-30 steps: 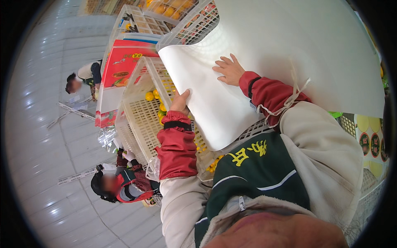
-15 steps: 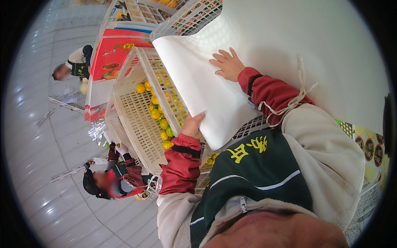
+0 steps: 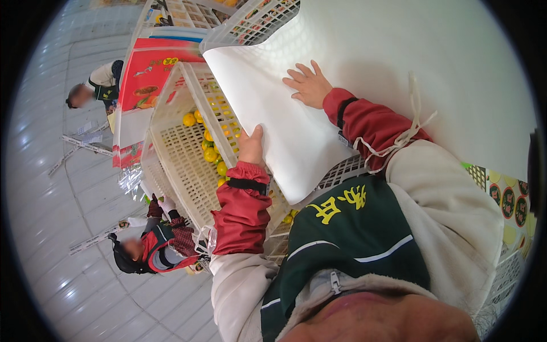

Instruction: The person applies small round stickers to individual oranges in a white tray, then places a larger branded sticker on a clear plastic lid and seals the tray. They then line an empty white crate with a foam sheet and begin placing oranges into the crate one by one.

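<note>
Ctr frame: white foam sheet [image 3: 268, 108] over white plastic crate [image 3: 182, 154] w/ yellow fruit [image 3: 209, 154] | left hand [image 3: 250, 147] grips sheet's lower edge | right hand [image 3: 308, 85] flat, fingers spread, on top.

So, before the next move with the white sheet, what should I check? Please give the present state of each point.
1. Left hand grips the white sheet at its edge: ok.
2. Right hand lies flat on the sheet: ok.
3. Sheet free of folds: ok where visible.
4. Yellow fruits stay inside the white crate: ok.
5. Sheet fully covers the crate: not ok.
6. Far end of the sheet: cannot tell.
</note>
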A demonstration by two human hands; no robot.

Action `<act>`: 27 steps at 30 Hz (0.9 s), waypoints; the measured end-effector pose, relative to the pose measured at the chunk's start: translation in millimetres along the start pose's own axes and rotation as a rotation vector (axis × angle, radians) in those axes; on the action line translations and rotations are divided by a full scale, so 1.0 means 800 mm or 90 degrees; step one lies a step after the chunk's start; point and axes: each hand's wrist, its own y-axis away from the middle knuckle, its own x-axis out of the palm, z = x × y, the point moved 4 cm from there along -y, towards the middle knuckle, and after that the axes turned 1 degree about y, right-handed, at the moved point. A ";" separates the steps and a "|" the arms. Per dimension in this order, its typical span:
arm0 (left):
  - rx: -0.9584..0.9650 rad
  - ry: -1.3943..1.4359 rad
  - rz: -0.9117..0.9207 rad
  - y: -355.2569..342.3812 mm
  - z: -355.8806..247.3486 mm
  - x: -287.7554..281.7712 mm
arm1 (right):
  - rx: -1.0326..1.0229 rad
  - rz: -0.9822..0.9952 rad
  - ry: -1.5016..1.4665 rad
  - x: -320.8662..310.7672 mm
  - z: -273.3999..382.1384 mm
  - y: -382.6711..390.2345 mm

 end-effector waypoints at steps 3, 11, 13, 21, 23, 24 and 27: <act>0.000 0.023 0.009 0.006 0.000 0.004 | -0.009 0.013 0.016 0.005 0.012 -0.004; 0.035 -0.012 0.007 -0.009 -0.010 0.014 | -0.006 0.032 0.084 0.041 0.034 -0.028; 0.012 -0.007 0.001 -0.012 -0.008 0.012 | 0.001 0.043 0.086 0.051 0.035 -0.031; 0.111 -0.094 -0.016 -0.031 -0.006 0.004 | -0.011 -0.016 0.115 0.061 0.038 -0.039; 0.093 -0.152 -0.034 -0.039 0.000 -0.004 | 0.001 0.009 0.127 0.067 0.039 -0.042; 0.098 -0.160 -0.035 -0.042 0.002 -0.007 | 0.000 0.012 0.119 0.069 0.041 -0.042; 0.087 -0.167 -0.031 -0.047 0.006 -0.012 | 0.001 0.020 0.051 0.070 0.041 -0.045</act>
